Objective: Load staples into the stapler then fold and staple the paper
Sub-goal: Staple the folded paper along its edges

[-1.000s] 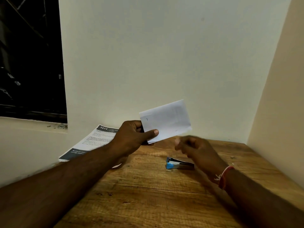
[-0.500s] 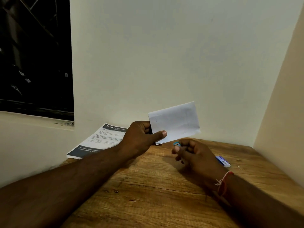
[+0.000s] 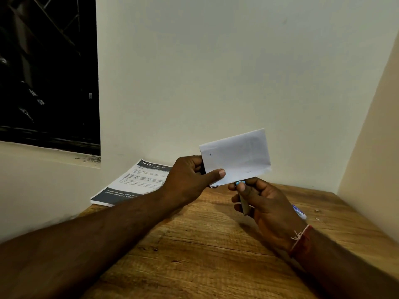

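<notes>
My left hand (image 3: 191, 174) pinches a folded white paper (image 3: 237, 156) by its left edge and holds it up above the wooden table (image 3: 194, 244). One staple shows near the paper's upper left corner. My right hand (image 3: 261, 203) grips a small stapler (image 3: 243, 198) with a blue tip, nose up, right at the paper's lower edge. Most of the stapler is hidden inside my fingers.
A printed sheet stack (image 3: 133, 183) with a dark header lies at the table's back left against the wall. A small blue and white box (image 3: 300, 212) lies on the table behind my right hand. Walls close off the back and right; a dark window (image 3: 47, 70) is at left.
My right hand picked the stapler up from the table and lifted it to the paper's lower edge. My left hand kept the paper held up.
</notes>
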Motion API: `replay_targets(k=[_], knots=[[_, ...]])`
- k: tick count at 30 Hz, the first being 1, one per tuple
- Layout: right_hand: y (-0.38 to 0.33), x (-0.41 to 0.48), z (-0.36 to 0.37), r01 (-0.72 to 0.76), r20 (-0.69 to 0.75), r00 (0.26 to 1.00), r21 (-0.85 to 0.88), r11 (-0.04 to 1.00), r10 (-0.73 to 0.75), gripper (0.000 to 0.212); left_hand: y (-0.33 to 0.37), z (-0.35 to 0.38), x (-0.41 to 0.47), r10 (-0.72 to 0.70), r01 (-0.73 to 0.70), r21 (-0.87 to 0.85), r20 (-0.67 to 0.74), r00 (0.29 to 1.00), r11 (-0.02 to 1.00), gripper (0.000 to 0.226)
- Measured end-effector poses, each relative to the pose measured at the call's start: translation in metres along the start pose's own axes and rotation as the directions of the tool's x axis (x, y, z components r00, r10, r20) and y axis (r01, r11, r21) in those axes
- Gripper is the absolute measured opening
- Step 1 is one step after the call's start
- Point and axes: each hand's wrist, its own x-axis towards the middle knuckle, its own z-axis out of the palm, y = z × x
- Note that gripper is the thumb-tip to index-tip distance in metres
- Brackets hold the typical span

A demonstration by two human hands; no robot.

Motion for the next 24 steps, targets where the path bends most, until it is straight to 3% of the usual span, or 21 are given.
replay_targets(k=[5,24], knots=[[-0.002,0.0009,0.0011,0.01,-0.06,0.998,0.057,0.998,-0.006,0.072,0.0012,0.0039,-0.0047,0.014,-0.014,0.015,0.018,1.0,1.0,0.038],[0.0009,-0.0007,0.0051,0.065,-0.083,0.995,0.031,0.997,-0.063,0.072,-0.0001,0.0077,-0.0058,-0.001,0.002,-0.016,0.035,0.999,1.0,0.037]])
